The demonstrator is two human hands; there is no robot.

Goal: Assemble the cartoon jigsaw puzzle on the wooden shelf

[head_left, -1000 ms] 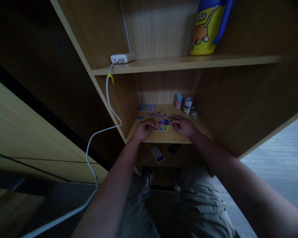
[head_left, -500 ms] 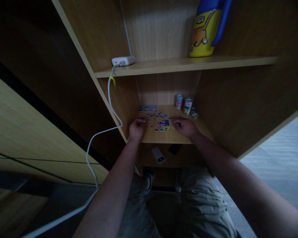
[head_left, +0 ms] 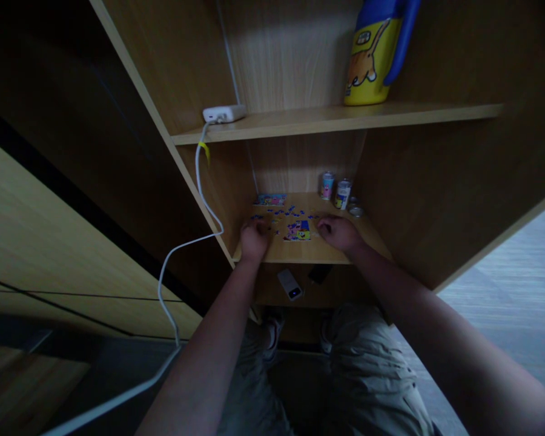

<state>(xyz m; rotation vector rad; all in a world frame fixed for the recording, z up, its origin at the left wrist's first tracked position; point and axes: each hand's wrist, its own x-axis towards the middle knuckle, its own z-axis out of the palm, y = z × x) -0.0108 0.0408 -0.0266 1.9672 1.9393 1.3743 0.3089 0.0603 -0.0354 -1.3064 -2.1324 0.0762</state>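
Note:
A partly joined jigsaw puzzle with blue, yellow and pink cartoon printing lies on the lower shelf between my hands. Behind it, loose puzzle pieces, mostly blue, are scattered over the wood. My left hand rests left of the puzzle with its fingers curled together. A small dark piece shows by its fingertips; whether they grip it is unclear. To the puzzle's right, my right hand is closed, thumb against bent fingers, and anything inside is hidden. A printed picture strip lies at the back left.
Two small printed cans and round lids stand at the back right. Above are a white charger with a hanging cable and a blue-yellow mug. A phone-like device lies below.
My left hand has shifted slightly right, toward the puzzle, and its fingers have turned downward. My right hand stays almost where it was.

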